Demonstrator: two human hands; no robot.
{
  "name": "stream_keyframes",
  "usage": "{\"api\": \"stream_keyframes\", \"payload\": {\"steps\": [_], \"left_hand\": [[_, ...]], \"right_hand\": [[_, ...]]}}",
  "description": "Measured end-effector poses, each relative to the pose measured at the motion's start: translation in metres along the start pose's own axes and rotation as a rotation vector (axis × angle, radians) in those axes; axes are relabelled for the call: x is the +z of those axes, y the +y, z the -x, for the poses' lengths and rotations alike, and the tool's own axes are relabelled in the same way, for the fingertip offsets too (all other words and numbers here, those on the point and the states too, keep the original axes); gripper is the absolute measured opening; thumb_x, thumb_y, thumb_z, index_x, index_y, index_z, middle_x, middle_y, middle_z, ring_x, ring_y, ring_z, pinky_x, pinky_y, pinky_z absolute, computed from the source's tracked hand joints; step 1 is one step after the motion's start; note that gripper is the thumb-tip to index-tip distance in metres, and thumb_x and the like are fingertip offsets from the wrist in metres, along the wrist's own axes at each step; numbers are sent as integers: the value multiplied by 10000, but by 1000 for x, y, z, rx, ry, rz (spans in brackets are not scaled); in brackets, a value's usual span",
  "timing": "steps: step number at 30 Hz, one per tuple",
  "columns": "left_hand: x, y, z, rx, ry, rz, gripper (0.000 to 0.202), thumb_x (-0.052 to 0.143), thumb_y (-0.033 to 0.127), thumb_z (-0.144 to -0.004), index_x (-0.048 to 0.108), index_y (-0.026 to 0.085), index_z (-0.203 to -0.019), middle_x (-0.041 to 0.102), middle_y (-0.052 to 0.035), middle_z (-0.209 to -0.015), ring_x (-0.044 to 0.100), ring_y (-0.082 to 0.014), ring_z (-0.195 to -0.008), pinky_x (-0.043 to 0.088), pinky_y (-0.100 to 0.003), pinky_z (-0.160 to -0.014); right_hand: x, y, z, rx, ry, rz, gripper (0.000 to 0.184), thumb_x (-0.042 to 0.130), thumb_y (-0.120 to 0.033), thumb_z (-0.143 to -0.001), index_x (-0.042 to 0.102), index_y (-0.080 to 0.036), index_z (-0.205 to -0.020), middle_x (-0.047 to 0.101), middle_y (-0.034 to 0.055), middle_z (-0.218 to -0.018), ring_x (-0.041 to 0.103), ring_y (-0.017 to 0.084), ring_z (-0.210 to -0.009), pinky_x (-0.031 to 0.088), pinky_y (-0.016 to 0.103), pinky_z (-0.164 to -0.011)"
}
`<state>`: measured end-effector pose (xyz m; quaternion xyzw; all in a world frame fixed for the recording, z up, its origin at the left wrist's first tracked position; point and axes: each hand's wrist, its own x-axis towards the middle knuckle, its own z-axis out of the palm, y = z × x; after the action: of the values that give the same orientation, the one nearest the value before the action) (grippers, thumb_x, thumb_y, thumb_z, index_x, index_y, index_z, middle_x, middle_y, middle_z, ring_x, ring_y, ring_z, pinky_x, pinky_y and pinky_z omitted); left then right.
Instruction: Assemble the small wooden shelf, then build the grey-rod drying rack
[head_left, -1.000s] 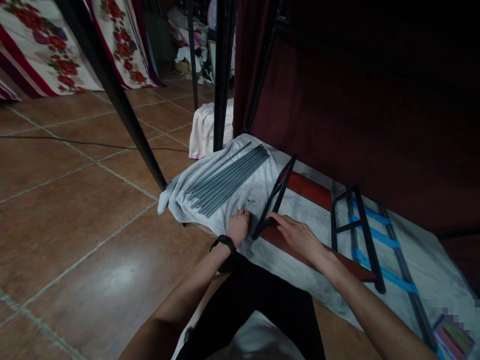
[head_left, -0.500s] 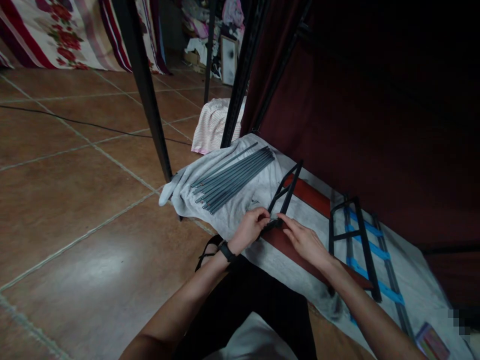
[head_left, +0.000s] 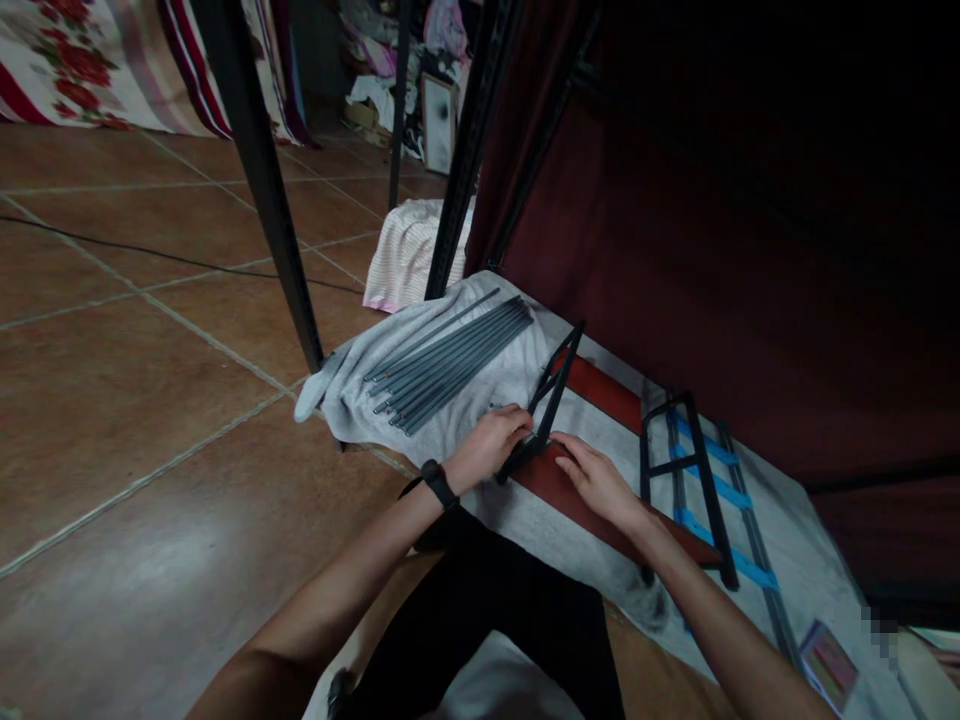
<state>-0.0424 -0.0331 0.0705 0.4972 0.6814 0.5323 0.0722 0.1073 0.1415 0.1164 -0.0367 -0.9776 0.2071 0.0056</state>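
Observation:
My left hand (head_left: pixel 489 441), with a black band at the wrist, is curled at the near end of a black metal frame piece (head_left: pixel 553 385) that rises at a slant from a red-brown board (head_left: pixel 607 392). My right hand (head_left: pixel 600 480) rests on the board just right of that same end, fingers together and pressed toward the frame's foot. Whether either hand pinches a small part there is hidden. Both lie on a grey cloth (head_left: pixel 510 375) spread over the floor.
A bundle of grey rods (head_left: pixel 448 362) lies on the cloth's far left. A black frame with blue straps (head_left: pixel 709 480) lies to the right. Black upright posts (head_left: pixel 259 185) stand behind, with a dark red curtain (head_left: pixel 675 220), a pink folded cloth (head_left: pixel 409 252) and a tiled floor (head_left: pixel 135 400).
My left hand moved from flat on the cloth to the near end of the black frame piece and curled there. My right hand stayed at that end. The view shifted slightly.

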Motion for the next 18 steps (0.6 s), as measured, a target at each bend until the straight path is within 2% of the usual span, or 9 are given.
{"api": "stream_keyframes", "payload": {"steps": [5, 12, 18], "left_hand": [[-4, 1, -4, -13, -21, -20, 158, 529, 105, -903, 668, 170, -865, 654, -25, -867, 625, -142, -823, 481, -246, -789], [6, 1, -7, -30, -24, -18, 197, 531, 73, -878, 698, 175, -896, 680, -30, -900, 652, -144, -830, 503, -246, -786], [-2, 6, -5, 8, -54, -43, 226, 500, 106, -905, 711, 185, -924, 673, -31, -912, 645, -141, -839, 511, -247, -805]], "right_hand": [[1, 3, 0, -7, 2, -6, 449, 421, -244, -970, 484, -254, -1414, 606, 74, -1357, 589, 203, -1236, 480, 409, -1051], [2, 10, 2, -37, 25, -70, 404, 441, -278, -980, 556, -251, -1366, 640, 78, -1291, 610, 205, -1188, 486, 404, -1041], [0, 7, 1, -31, -8, -38, 446, 451, -245, -968, 528, -259, -1407, 649, 75, -1235, 625, 204, -1135, 505, 402, -1001]]}}
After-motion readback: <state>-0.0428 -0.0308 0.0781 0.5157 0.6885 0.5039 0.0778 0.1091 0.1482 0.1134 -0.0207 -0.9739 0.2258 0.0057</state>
